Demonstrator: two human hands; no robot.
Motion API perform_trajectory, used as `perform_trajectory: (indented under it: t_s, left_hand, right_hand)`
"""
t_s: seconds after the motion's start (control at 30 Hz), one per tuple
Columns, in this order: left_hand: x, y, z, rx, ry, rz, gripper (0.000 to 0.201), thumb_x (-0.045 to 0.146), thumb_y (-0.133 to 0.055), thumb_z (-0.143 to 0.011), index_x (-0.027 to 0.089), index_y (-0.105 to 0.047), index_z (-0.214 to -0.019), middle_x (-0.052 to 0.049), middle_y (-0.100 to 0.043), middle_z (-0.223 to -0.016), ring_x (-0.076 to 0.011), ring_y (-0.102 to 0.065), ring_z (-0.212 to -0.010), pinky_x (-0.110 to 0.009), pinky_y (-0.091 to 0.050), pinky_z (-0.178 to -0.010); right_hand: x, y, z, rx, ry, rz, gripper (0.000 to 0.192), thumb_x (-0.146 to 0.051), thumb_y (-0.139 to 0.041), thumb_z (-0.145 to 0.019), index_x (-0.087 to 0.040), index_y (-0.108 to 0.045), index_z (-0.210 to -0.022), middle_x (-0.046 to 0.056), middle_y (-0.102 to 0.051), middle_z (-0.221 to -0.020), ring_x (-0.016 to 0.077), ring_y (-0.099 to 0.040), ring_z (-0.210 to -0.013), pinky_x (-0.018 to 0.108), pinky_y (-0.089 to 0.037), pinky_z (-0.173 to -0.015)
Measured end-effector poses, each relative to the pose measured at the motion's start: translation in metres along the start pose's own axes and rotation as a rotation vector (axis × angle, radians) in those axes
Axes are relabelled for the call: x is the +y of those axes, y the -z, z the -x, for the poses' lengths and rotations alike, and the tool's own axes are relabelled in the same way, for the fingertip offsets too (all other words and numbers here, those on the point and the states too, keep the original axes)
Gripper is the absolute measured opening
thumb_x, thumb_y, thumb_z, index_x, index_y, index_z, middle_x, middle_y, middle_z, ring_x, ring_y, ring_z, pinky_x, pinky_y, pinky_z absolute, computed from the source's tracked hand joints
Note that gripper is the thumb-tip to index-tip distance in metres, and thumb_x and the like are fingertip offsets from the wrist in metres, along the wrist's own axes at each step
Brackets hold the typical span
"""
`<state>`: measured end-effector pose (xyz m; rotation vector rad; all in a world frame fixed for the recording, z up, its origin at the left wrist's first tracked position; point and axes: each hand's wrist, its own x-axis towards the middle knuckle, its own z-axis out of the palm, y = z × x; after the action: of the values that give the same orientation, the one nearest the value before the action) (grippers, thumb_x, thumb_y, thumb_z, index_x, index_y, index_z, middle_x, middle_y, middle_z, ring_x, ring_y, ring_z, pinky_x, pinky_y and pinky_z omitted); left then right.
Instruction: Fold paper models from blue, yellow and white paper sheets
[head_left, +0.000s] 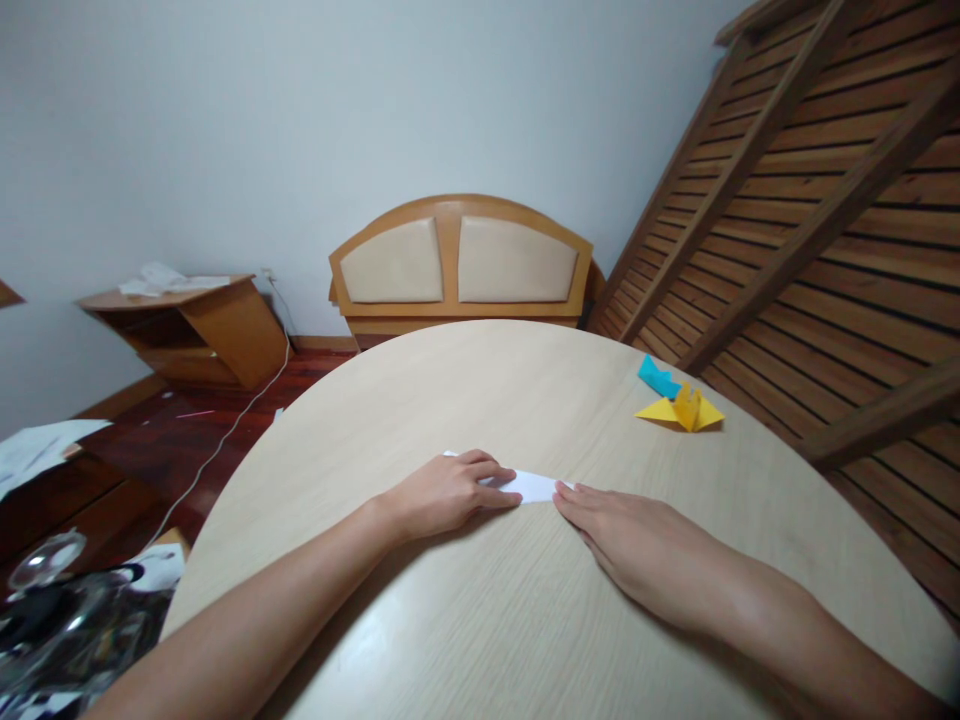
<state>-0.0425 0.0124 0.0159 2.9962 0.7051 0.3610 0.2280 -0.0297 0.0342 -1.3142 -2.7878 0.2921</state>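
Observation:
A narrow folded piece of white paper (536,487) lies flat near the middle of the round table (450,385). My left hand (454,492) rests over its left part, fingers stretched out and pressing down; a bit of the paper's far corner shows past the knuckles. At the right end, the fingertips of my right hand (619,525) touch the paper, with the fingers straight and lying flat. Much of the paper's left side is hidden beneath my left hand.
On the table's right side sit a yellow origami figure (682,410) and a blue folded paper (658,378). A wooden slatted frame (795,260) leans at the right. Behind the table stands a headboard (450,210); a small cabinet (232,335) and a cable (225,435) are at left.

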Motion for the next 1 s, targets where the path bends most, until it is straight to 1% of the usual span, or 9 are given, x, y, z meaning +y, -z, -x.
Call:
perform_trajectory:
  t_s: [0.13,0.23,0.33,0.43,0.5,0.6,0.7,0.87,1.0]
  left_hand:
    - [0.006,0.000,-0.001,0.006,0.069,0.014,0.029,0.025,-0.050,-0.102,0.027,-0.068,-0.125,-0.009,-0.067,-0.127,-0.0239,-0.061,-0.115,-0.039,-0.054,-0.094]
    - [0.009,-0.003,-0.002,0.049,0.125,0.055,0.025,0.025,-0.053,-0.101,0.026,-0.071,-0.117,-0.009,-0.064,-0.132,-0.0231,-0.061,-0.116,-0.040,-0.053,-0.096]
    - [0.011,-0.007,-0.005,0.062,0.166,0.079,0.019,0.020,-0.057,-0.096,0.023,-0.072,-0.107,-0.006,-0.063,-0.135,-0.0238,-0.061,-0.115,-0.040,-0.052,-0.095]
    - [0.012,-0.011,-0.009,0.084,0.209,0.090,0.016,0.015,-0.059,-0.090,0.020,-0.068,-0.102,-0.006,-0.064,-0.133,-0.0250,-0.061,-0.114,-0.040,-0.052,-0.095]
    - [0.011,-0.015,-0.010,0.112,0.250,0.099,0.017,0.016,-0.058,-0.090,0.018,-0.065,-0.105,-0.008,-0.067,-0.128,-0.0246,-0.063,-0.111,-0.041,-0.051,-0.096]
    - [0.011,-0.019,-0.012,0.154,0.308,0.104,0.020,0.018,-0.055,-0.094,0.017,-0.060,-0.113,-0.008,-0.071,-0.113,-0.0232,-0.065,-0.104,-0.040,-0.050,-0.094]
    - [0.012,-0.019,-0.012,0.175,0.313,0.083,0.024,0.016,-0.057,-0.093,0.017,-0.058,-0.117,-0.008,-0.070,-0.111,-0.0234,-0.065,-0.102,-0.040,-0.051,-0.091]
    - [0.018,-0.017,-0.013,0.166,0.249,-0.043,0.031,0.012,-0.054,-0.094,0.017,-0.058,-0.124,-0.009,-0.068,-0.110,-0.0227,-0.065,-0.097,-0.039,-0.052,-0.087]
    - [0.023,-0.015,-0.015,0.115,0.205,-0.145,0.024,0.018,-0.054,-0.098,0.018,-0.060,-0.121,-0.008,-0.067,-0.105,-0.0219,-0.064,-0.092,-0.037,-0.051,-0.083]
  right_hand:
    - [-0.005,0.004,-0.004,0.021,-0.060,0.071,0.035,-0.015,-0.041,-0.097,-0.016,-0.073,-0.112,0.015,-0.076,-0.112,0.0265,-0.073,-0.098,0.036,-0.055,-0.087]
    - [-0.007,0.008,-0.018,0.060,-0.136,0.116,0.030,-0.016,-0.046,-0.096,-0.018,-0.076,-0.095,0.012,-0.077,-0.093,0.0252,-0.073,-0.084,0.033,-0.053,-0.075]
    - [0.000,0.010,-0.030,0.138,-0.157,0.028,0.027,-0.018,-0.051,-0.095,-0.021,-0.077,-0.097,0.008,-0.077,-0.094,0.0240,-0.072,-0.087,0.031,-0.050,-0.074]
    - [0.012,0.007,-0.034,0.151,-0.136,-0.111,0.022,-0.019,-0.058,-0.092,-0.023,-0.078,-0.097,0.006,-0.076,-0.096,0.0221,-0.070,-0.088,0.030,-0.049,-0.075]
    - [0.018,0.003,-0.035,0.160,-0.110,-0.185,0.021,-0.019,-0.060,-0.091,-0.023,-0.079,-0.098,0.006,-0.075,-0.097,0.0212,-0.069,-0.088,0.030,-0.048,-0.077]
    - [0.022,-0.003,-0.036,0.185,-0.080,-0.267,0.019,-0.019,-0.060,-0.090,-0.021,-0.077,-0.098,0.006,-0.074,-0.096,0.0207,-0.068,-0.088,0.030,-0.048,-0.079]
    - [0.023,-0.005,-0.038,0.199,-0.070,-0.346,0.016,-0.020,-0.061,-0.089,-0.018,-0.075,-0.096,0.007,-0.073,-0.096,0.0197,-0.066,-0.085,0.030,-0.047,-0.077]
    - [0.030,0.002,-0.036,0.138,-0.006,-0.474,0.019,-0.017,-0.056,-0.089,-0.017,-0.073,-0.097,0.006,-0.073,-0.094,0.0178,-0.064,-0.082,0.029,-0.047,-0.076]
    - [0.042,0.007,-0.032,0.045,-0.003,-0.512,0.021,-0.017,-0.054,-0.087,-0.017,-0.073,-0.097,0.006,-0.072,-0.089,0.0176,-0.063,-0.077,0.028,-0.047,-0.070]
